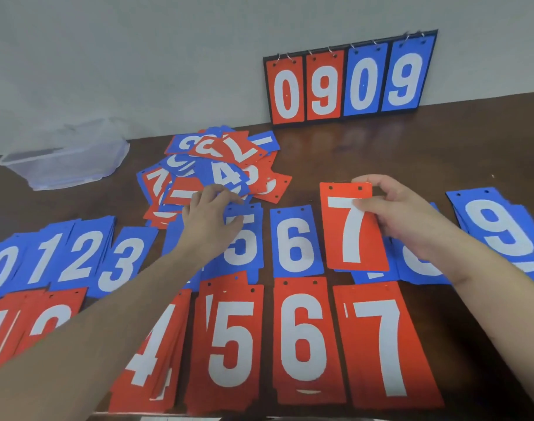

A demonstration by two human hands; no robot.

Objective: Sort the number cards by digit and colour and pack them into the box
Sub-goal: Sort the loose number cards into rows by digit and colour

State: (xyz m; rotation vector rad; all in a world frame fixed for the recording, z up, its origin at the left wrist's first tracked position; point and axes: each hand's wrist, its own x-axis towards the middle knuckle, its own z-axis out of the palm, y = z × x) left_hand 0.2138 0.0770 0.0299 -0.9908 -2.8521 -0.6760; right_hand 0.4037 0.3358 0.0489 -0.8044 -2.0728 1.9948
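On a dark wooden worktop (411, 153), the right hand (402, 220) pinched a red 7 card (351, 235) by its top edge, just above the red 7 pile (381, 344). The left hand (211, 220), fingers curled, touched the near edge of a jumbled heap of cards (217, 168). A clear plastic box (68, 159) stood left of that heap, well apart from it.

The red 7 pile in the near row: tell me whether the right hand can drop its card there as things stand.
Probably yes. The right hand pinches a red 7 card by its top edge, above the blue row. The red 7 pile lies just nearer, with nothing on it; the left hand is off at the unsorted heap.
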